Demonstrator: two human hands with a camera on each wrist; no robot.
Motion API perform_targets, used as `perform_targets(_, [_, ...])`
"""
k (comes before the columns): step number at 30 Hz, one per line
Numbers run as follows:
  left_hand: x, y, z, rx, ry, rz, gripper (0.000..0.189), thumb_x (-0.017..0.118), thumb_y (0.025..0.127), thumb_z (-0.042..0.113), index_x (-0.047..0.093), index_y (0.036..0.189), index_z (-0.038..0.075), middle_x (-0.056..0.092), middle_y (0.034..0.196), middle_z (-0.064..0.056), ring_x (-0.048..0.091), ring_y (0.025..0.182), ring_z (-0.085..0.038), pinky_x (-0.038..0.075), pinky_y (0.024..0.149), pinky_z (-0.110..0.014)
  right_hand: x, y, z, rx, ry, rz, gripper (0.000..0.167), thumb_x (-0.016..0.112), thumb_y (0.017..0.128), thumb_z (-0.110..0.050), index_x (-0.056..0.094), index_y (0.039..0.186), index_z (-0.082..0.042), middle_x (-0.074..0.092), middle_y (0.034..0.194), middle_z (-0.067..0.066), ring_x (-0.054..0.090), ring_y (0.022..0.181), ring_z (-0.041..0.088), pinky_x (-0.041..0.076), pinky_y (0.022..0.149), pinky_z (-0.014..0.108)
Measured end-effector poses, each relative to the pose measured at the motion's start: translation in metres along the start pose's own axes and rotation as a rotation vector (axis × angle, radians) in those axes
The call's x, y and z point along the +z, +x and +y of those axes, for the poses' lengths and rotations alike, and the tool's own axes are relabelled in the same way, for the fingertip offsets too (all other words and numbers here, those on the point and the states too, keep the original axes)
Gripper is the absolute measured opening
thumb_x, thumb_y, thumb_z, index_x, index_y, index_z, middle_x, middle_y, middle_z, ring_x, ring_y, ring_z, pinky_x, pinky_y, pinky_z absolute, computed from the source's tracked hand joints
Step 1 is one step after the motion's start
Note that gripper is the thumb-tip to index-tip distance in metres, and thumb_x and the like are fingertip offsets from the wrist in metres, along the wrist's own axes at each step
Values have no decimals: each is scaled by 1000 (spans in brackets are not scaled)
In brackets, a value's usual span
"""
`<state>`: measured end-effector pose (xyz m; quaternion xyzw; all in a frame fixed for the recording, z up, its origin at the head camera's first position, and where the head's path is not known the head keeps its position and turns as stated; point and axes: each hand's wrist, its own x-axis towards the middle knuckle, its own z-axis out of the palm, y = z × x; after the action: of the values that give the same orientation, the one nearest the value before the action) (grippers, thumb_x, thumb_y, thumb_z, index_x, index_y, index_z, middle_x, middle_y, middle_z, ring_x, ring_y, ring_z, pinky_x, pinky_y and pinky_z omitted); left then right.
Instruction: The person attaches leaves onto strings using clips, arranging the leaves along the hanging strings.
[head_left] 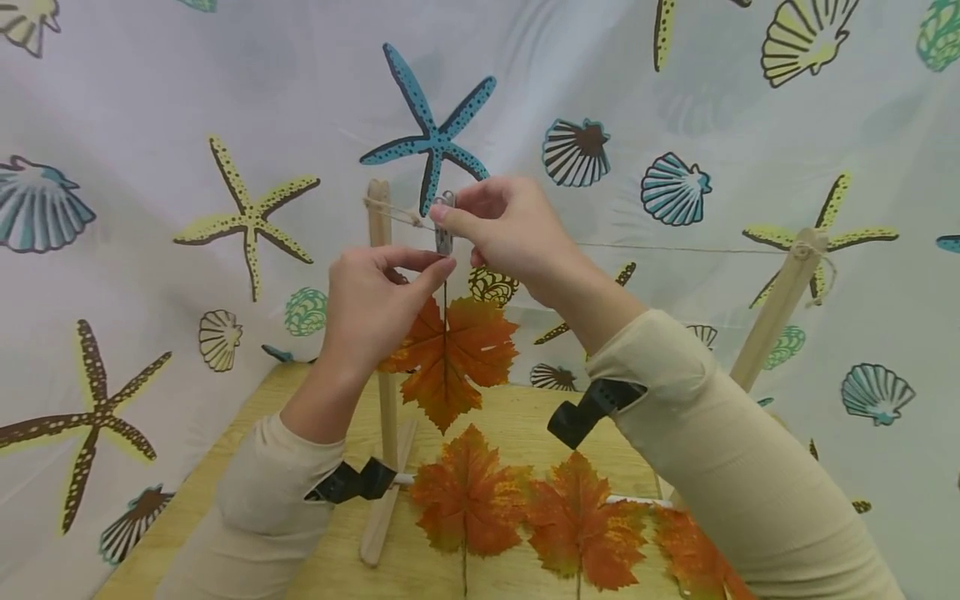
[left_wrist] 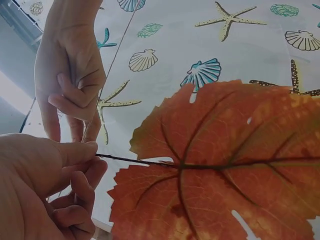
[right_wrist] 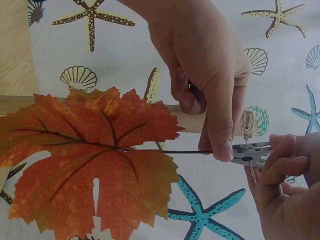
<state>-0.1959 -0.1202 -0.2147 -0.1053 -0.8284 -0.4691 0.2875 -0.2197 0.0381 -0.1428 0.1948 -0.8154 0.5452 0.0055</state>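
An orange artificial maple leaf (head_left: 457,350) hangs by its dark stem from my left hand (head_left: 378,300), whose thumb and forefinger pinch the stem's top. Just above, my right hand (head_left: 517,233) pinches a metal clothespin (right_wrist: 252,152) between thumb and fingers. The clothespin sits at the twine (head_left: 675,248), and its lower end meets the left fingertips and the stem. In the left wrist view the leaf's stem (left_wrist: 130,159) runs straight out of the left fingertips; the clothespin is hidden behind the fingers there.
Twine spans from a left wooden post (head_left: 378,225) to a right wooden post (head_left: 780,308). Several more orange leaves (head_left: 468,500) lie on the wooden table (head_left: 315,533), beside a white rod (head_left: 637,502). A curtain (head_left: 300,100) printed with shells and starfish hangs behind.
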Motion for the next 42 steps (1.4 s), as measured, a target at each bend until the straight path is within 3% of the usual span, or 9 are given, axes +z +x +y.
perform_targets(8, [-5,-7,2,-75,56,-64,30,74,91,36,81,101,9,75,80,-11,52,59,-23,37,45,-26,-4,-2,3,21,-39,-62,38,73,92,-31,65,123,-11,69,118,2,56,62,17,50,60,25])
perform_targets(17, [-7,-13,-7,-105,80,-78,34,74,90,41,81,102,9,70,75,-11,49,59,-23,38,46,-26,-9,-8,8,32,-48,-105,38,72,92,-37,66,122,-16,68,119,-1,56,66,20,49,63,27])
perform_targets(23, [-13,-18,-17,-132,85,-76,37,73,90,43,80,103,10,74,91,-10,54,72,-23,46,51,-23,-11,-9,15,15,-23,-125,34,69,94,-38,67,122,-18,67,123,-2,55,63,19,49,63,27])
perform_targets(25, [-15,-20,-19,-136,79,-68,38,73,90,44,80,104,10,75,94,-10,54,73,-22,47,52,-23,-12,-9,18,8,-4,-121,33,69,95,-38,68,121,-18,66,123,-2,53,62,18,47,64,27])
perform_targets(30, [-18,-22,-21,-131,66,-29,38,73,89,46,80,103,11,73,85,-10,53,70,-22,43,48,-25,-19,-14,26,-8,48,-96,31,70,94,-36,68,119,-18,66,118,1,53,66,18,45,63,27])
perform_targets(34, [-18,-23,-20,-132,39,-35,37,74,89,45,80,103,11,73,87,-10,57,76,-21,49,53,-23,-27,-22,34,-18,48,-76,33,69,95,-36,68,122,-18,67,118,1,55,69,18,47,63,27])
perform_targets(42, [-16,-27,-21,-96,-24,-18,35,75,88,43,81,102,12,75,93,-9,62,75,-20,51,58,-21,-38,-31,45,-123,22,-68,34,72,93,-29,67,124,-18,70,120,-2,64,80,22,47,61,27])
